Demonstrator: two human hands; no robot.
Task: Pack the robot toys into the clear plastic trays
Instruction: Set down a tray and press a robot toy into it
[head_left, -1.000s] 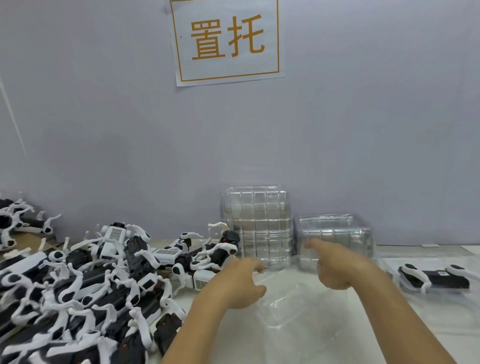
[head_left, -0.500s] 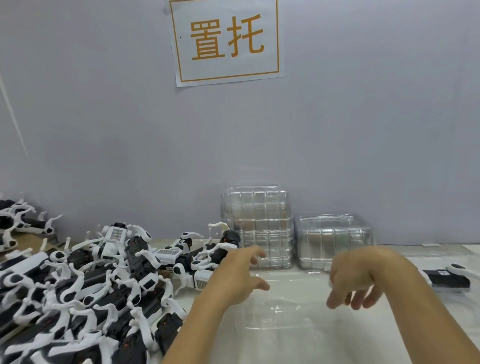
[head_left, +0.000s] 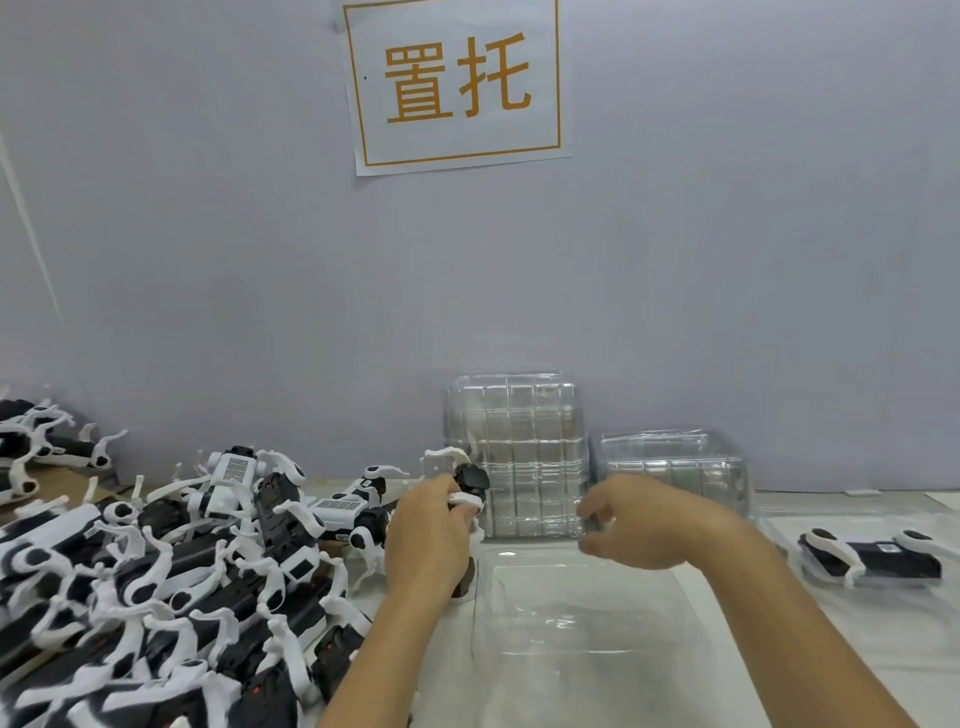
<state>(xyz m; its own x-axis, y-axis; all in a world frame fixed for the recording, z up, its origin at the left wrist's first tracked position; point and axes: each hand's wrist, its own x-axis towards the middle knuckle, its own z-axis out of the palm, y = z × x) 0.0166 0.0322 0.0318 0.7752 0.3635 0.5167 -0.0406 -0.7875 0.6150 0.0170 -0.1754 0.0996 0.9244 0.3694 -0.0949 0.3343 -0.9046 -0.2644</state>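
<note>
1. Gripping one black-and-white robot toy (head_left: 470, 486) at the near edge of the heap, my left hand (head_left: 428, 535) has its fingers curled round a white leg; the toy's dark body shows just above my knuckles, and it is not yet over the tray.
2. My right hand (head_left: 631, 525) hovers beside it with fingers loosely bent and nothing in them, above the far edge of the empty clear tray (head_left: 587, 618) lying on the surface in front of me.
3. Tangling is my main worry: the pile of robot toys (head_left: 171, 571) is a knot of thin white legs, so lifting mine could hook a neighbour and drag it along or tip it off the surface.
4. Holding by one leg alone, I judge the toy may swing or slip, and the leg could strain.
5. Light and slick as the tray looks, it may slide or flip if I press the toy in off-centre.
6. Behind my hands, the stacks of clear trays (head_left: 514, 457) stand close enough to be knocked; the packed toy (head_left: 872, 558) sits well apart on the right.
</note>
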